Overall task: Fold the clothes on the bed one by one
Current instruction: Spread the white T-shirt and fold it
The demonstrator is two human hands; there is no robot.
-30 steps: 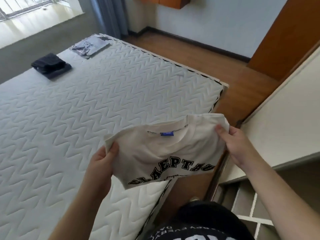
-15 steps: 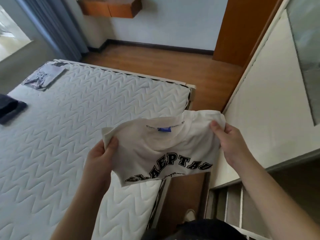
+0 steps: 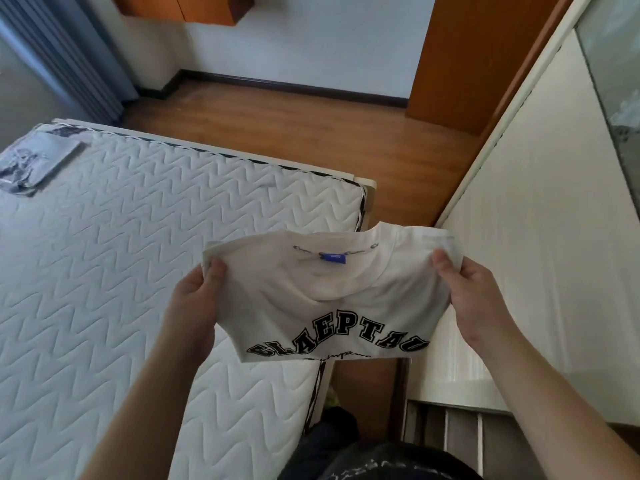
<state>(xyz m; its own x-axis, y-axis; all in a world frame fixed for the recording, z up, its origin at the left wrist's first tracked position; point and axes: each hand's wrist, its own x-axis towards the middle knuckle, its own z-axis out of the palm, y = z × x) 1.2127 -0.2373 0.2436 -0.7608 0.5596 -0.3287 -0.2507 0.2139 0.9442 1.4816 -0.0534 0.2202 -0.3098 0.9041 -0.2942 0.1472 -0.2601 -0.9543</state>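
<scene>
The folded cream T-shirt point(image 3: 332, 299) has drifted right, past the quilted mattress point(image 3: 138, 254) edge; my left hand point(image 3: 197, 299) and right hand point(image 3: 474, 299) pinch its soft sides with curled fingers.

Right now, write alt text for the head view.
Two bare hands, left hand and right hand, hold up a folded cream T-shirt with black arched lettering beside a white quilted mattress; a folded grey printed garment lies at its far corner.
</scene>
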